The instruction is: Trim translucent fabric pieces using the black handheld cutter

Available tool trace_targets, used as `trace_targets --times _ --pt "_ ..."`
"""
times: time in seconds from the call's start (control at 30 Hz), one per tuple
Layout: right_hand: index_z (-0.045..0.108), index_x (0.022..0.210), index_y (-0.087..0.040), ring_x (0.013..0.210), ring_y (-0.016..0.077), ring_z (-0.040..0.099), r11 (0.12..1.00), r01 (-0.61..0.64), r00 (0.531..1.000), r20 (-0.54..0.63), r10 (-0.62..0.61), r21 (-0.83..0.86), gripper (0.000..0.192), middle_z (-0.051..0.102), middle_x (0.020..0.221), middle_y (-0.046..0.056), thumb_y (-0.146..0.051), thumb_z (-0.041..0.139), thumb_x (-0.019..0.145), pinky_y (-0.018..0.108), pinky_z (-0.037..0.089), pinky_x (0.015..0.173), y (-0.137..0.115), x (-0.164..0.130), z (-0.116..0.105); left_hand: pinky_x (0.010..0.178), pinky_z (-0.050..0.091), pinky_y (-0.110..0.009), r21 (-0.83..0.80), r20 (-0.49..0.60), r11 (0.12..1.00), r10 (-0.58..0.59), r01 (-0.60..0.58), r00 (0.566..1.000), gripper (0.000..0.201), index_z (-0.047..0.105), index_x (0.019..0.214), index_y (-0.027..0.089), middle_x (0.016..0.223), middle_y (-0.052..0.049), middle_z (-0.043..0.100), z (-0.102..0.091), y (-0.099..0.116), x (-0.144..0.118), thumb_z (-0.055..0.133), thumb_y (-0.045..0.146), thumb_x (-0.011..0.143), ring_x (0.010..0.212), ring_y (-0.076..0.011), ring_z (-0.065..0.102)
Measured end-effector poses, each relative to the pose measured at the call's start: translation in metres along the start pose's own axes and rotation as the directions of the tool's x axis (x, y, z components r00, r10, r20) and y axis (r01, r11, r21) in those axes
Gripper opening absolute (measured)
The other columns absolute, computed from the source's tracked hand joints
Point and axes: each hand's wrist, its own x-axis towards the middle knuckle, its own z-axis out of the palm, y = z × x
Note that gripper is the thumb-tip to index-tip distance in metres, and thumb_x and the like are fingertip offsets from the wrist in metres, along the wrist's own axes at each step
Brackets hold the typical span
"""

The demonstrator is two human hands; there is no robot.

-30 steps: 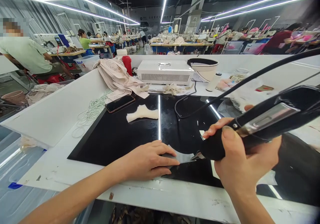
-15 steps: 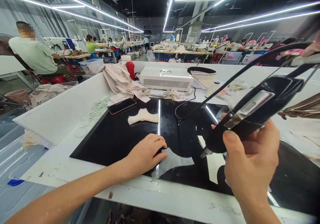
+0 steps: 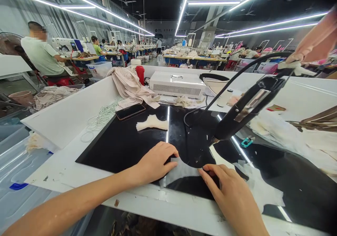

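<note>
A thin translucent grey piece (image 3: 184, 171) with curved edges lies on the black board (image 3: 113, 151). My left hand (image 3: 159, 162) rests at its left end, fingers bent and thumb near the forefinger on the piece. At the right corner, my right hand (image 3: 223, 179) has thumb and forefinger closed on its tip. Above and beyond my right hand, a black corded hand tool (image 3: 242, 111) with a metal plate hangs tilted, its tip low over the board. A cream cut piece (image 3: 221, 157) lies under and beside the tool tip, partly hidden by my right hand.
Another hand (image 3: 302, 51) is at the tool's upper end. A cream foam-like piece (image 3: 152, 123), a phone (image 3: 130, 112) and a teal snipper (image 3: 247, 142) lie on the board. Translucent scraps (image 3: 263, 187) are at right. A white vented box (image 3: 176, 84) stands behind.
My right hand has let go of the black hand tool and moved left and down to the translucent piece. The tool now hangs more upright. My left hand has barely moved.
</note>
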Motion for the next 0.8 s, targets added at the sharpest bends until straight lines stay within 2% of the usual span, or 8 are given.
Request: trace_targets --times 0.07,0.17,0.3,0.4,0.53,0.6,0.67,0.8 --pt "0.078 0.088 -0.031 0.09 0.0367 0.072 0.999 0.001 1.0 0.031 -0.002 0.035 0.055 0.079 0.094 0.007 -0.077 0.051 0.101 0.055 0.051 0.087 -0.001 0.001 0.002 0.119 0.052 -0.047 0.002 0.015 1.0 0.004 -0.004 1.0 0.019 0.071 0.121 0.021 0.133 -0.007 0.074 0.0 -0.001 0.001 0.077 0.018 0.104 0.13 -0.0279 0.064" --pt "0.079 0.085 -0.032 0.089 0.0336 0.072 0.995 -0.033 0.999 0.037 0.03 0.091 0.047 0.08 0.094 0.005 -0.07 0.055 0.1 0.048 0.053 0.081 0.0 -0.001 -0.002 0.12 0.051 -0.046 -0.004 0.031 1.0 0.008 -0.008 1.0 0.012 0.073 0.117 0.02 0.135 -0.008 0.073 0.0 -0.003 0.002 0.075 0.019 0.105 0.131 -0.0279 0.064" --pt "0.081 0.09 -0.033 0.069 0.0261 0.062 0.977 -0.154 0.988 0.014 0.153 0.146 0.045 0.077 0.085 0.002 -0.073 0.061 0.097 0.038 0.05 0.063 -0.002 -0.008 -0.009 0.119 0.052 -0.046 -0.024 0.036 1.0 0.008 -0.007 0.999 0.016 0.073 0.12 0.02 0.136 -0.009 0.073 -0.002 -0.003 0.003 0.077 0.02 0.104 0.133 -0.0288 0.063" --pt "0.082 0.091 -0.033 0.065 0.0233 0.06 0.948 -0.231 0.973 0.033 0.229 0.217 0.041 0.077 0.081 0.0 -0.071 0.065 0.096 0.035 0.051 0.063 -0.009 -0.012 -0.014 0.12 0.051 -0.047 -0.046 0.049 0.999 0.019 -0.017 0.999 0.023 0.074 0.125 0.021 0.137 -0.009 0.072 -0.003 -0.002 0.003 0.08 0.022 0.102 0.135 -0.0293 0.062" --pt "0.082 0.088 -0.032 0.071 0.023 0.063 0.897 -0.262 0.964 0.061 0.257 0.357 0.039 0.075 0.081 0.0 -0.07 0.072 0.09 0.033 0.051 0.066 -0.016 -0.013 -0.018 0.12 0.051 -0.045 -0.083 0.061 0.996 0.044 -0.039 0.997 0.013 0.079 0.112 0.023 0.134 -0.008 0.071 -0.003 -0.002 0.003 0.081 0.021 0.1 0.137 -0.0286 0.062" --pt "0.082 0.087 -0.031 0.071 0.0221 0.062 0.865 -0.276 0.96 0.071 0.272 0.418 0.039 0.071 0.076 0.0 -0.07 0.075 0.088 0.032 0.051 0.066 -0.016 -0.013 -0.019 0.12 0.051 -0.045 -0.101 0.065 0.994 0.056 -0.049 0.996 0.006 0.079 0.102 0.023 0.132 -0.008 0.072 -0.002 -0.003 0.004 0.08 0.018 0.099 0.137 -0.0283 0.063" --pt "0.083 0.09 -0.03 0.066 0.02 0.058 0.831 -0.314 0.947 0.094 0.306 0.459 0.041 0.067 0.071 -0.001 -0.07 0.076 0.087 0.031 0.048 0.063 -0.015 -0.014 -0.02 0.12 0.051 -0.044 -0.119 0.065 0.991 0.065 -0.057 0.996 0.007 0.077 0.095 0.022 0.131 -0.008 0.074 -0.002 -0.003 0.004 0.079 0.016 0.099 0.137 -0.0276 0.064" --pt "0.083 0.091 -0.028 0.06 0.0175 0.052 0.771 -0.361 0.931 0.15 0.334 0.524 0.045 0.065 0.069 -0.001 -0.072 0.078 0.085 0.03 0.045 0.058 -0.014 -0.016 -0.022 0.114 0.053 -0.043 -0.14 0.035 0.989 0.041 -0.036 0.999 0.008 0.074 0.098 0.021 0.118 -0.007 0.078 -0.002 -0.001 0.005 0.071 0.014 0.101 0.122 -0.0257 0.069"
